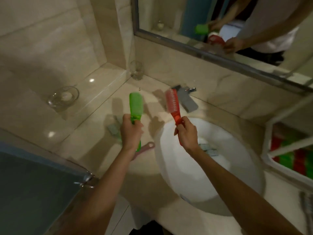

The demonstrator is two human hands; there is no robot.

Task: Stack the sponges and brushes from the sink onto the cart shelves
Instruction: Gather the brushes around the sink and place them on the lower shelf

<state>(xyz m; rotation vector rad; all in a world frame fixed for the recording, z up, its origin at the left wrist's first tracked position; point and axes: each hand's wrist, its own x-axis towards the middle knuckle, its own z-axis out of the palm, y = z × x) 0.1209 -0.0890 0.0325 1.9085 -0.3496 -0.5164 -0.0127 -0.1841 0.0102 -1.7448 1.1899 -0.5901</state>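
Note:
My left hand [131, 131] grips a green brush [135, 104] by its handle, head pointing up, over the counter left of the sink. My right hand [186, 131] grips a red brush [172, 102] by its handle, bristles facing right, above the sink's far rim. The white sink [169, 167] holds a few blurred items [208, 148] near its drain, partly hidden by my right forearm. A pink brush handle [147, 147] lies on the counter under my left wrist. The white cart [271, 150] stands at the right with red and green items [291, 160] on its shelves.
A grey faucet [187, 99] stands behind the sink. A glass tumbler [136, 70] sits in the counter corner and a glass bowl [63, 98] on the left ledge. A small grey-green object [113, 128] lies on the counter. A mirror [220, 22] hangs above.

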